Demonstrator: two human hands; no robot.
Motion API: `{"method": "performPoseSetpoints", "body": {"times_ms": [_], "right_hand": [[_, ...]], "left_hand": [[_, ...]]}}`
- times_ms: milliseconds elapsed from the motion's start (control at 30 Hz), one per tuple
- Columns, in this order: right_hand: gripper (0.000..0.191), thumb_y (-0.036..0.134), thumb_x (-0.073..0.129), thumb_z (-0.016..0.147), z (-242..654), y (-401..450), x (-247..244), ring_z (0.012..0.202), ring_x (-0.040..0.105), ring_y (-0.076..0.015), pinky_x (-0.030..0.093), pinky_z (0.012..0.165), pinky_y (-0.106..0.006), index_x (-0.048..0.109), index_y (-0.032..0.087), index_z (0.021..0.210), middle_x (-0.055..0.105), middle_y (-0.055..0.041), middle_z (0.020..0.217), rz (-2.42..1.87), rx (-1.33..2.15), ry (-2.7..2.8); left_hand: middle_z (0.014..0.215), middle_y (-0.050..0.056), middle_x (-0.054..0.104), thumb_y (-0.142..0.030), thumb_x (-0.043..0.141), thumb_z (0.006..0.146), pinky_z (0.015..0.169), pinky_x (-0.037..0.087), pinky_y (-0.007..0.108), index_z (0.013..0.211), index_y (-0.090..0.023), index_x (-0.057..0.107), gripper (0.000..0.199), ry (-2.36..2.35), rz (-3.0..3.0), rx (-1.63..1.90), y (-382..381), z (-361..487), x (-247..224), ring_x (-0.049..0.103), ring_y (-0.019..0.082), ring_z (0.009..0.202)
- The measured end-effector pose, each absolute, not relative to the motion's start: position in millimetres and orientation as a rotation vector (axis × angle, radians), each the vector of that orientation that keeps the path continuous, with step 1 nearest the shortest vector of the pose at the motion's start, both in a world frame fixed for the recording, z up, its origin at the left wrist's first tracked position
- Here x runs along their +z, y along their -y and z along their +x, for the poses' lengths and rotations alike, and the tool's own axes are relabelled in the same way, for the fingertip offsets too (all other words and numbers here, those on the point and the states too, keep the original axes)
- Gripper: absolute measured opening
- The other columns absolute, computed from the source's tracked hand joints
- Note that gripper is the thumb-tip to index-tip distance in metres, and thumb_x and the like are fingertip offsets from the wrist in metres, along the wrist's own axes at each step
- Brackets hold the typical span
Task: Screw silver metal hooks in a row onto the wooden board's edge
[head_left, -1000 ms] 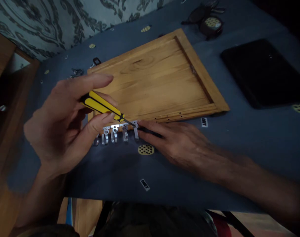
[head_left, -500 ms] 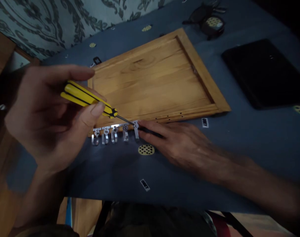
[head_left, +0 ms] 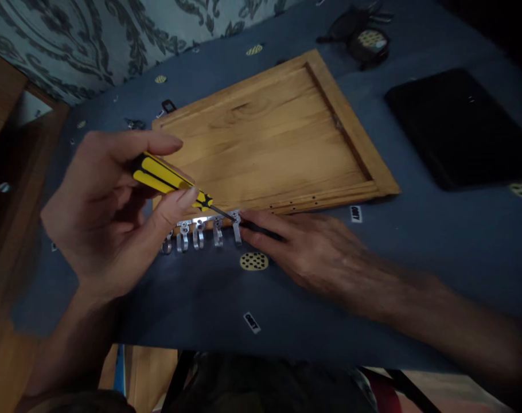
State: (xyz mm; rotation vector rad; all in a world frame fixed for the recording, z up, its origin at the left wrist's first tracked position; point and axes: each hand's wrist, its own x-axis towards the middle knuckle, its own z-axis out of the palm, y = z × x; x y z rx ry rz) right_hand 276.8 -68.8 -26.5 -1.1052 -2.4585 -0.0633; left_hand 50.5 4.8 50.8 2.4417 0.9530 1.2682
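Note:
My left hand (head_left: 110,212) is closed around the yellow-and-black handle of a screwdriver (head_left: 172,180), thumb along its side. The thin shaft slants down to the right, its tip at the last hook of a silver metal hook rail (head_left: 201,222). Several hooks hang from that rail, which runs along the near edge of a framed wooden board (head_left: 252,137); my left thumb covers part of its left end. My right hand (head_left: 316,246) rests at the rail's right end, a slim black tool (head_left: 263,230) between its fingers. The tool's exact kind is not clear.
A dark blue patterned cloth (head_left: 192,310) covers the table. To the right lies a black tablet-like slab (head_left: 459,126). Dark sunglasses (head_left: 351,28) lie at the back, and a small black buckle-like piece (head_left: 168,106) sits behind the board. Small holes dot the board's near edge.
My left hand and the screwdriver handle have shifted right and slightly down, with the tip staying at the same hook. My right hand and the board are unmoved.

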Motion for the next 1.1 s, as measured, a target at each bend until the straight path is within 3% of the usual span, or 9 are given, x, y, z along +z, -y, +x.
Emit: {"method": "performPoseSetpoints", "body": {"times_ms": [267, 433, 667, 900, 1100], "right_hand": [[0.039, -0.001, 0.048, 0.087, 274.8, 68.8, -23.4, 0.072, 0.072, -0.0209, 0.057, 0.058, -0.038, 0.065, 0.016, 0.117, 0.072, -0.0103, 0.129, -1.137, -0.072, 2.488], [0.041, -0.001, 0.049, 0.088, 275.5, 67.9, -24.1, 0.079, 0.072, -0.019, 0.057, 0.064, -0.035, 0.063, 0.017, 0.122, 0.069, -0.0104, 0.133, -1.151, -0.051, 2.514], [0.04, 0.0, 0.05, 0.09, 277.2, 69.7, -25.0, 0.083, 0.074, -0.0217, 0.06, 0.066, -0.038, 0.064, 0.016, 0.124, 0.069, -0.011, 0.135, -1.147, -0.047, 2.506], [0.042, -0.003, 0.043, 0.094, 276.7, 70.7, -23.9, 0.088, 0.075, -0.0229, 0.063, 0.066, -0.038, 0.065, 0.013, 0.126, 0.07, -0.0125, 0.134, -1.107, -0.067, 2.473], [0.039, -0.002, 0.044, 0.096, 276.7, 69.5, -17.8, 0.09, 0.075, -0.0222, 0.063, 0.071, -0.037, 0.067, 0.014, 0.124, 0.07, -0.0111, 0.134, -1.113, -0.026, 2.465]], "left_hand": [[0.098, 0.001, 0.068, -0.02, 0.086, 0.078, 0.053, 0.046, 0.016, 0.123, -0.026, 0.072, 0.047, -0.906, 2.479, 1.24, -5.7, 49.4, 53.4, 0.062, 0.01, 0.08], [0.087, -0.001, 0.069, -0.024, 0.088, 0.076, 0.048, 0.047, 0.017, 0.11, -0.023, 0.076, 0.036, -0.933, 2.536, 1.247, -4.0, 52.6, 57.0, 0.061, 0.009, 0.07], [0.081, -0.002, 0.065, -0.019, 0.088, 0.076, 0.05, 0.05, 0.015, 0.109, -0.02, 0.075, 0.035, -0.936, 2.508, 1.248, -2.9, 54.9, 57.7, 0.061, 0.006, 0.067], [0.091, -0.002, 0.067, -0.017, 0.085, 0.079, 0.05, 0.05, 0.016, 0.113, -0.024, 0.073, 0.037, -0.906, 2.586, 1.178, -5.3, 54.4, 60.7, 0.061, 0.006, 0.068], [0.096, 0.0, 0.071, -0.028, 0.083, 0.083, 0.043, 0.043, 0.02, 0.119, -0.022, 0.071, 0.038, -0.88, 2.711, 1.192, -9.9, 51.0, 59.8, 0.059, 0.007, 0.06]]}}
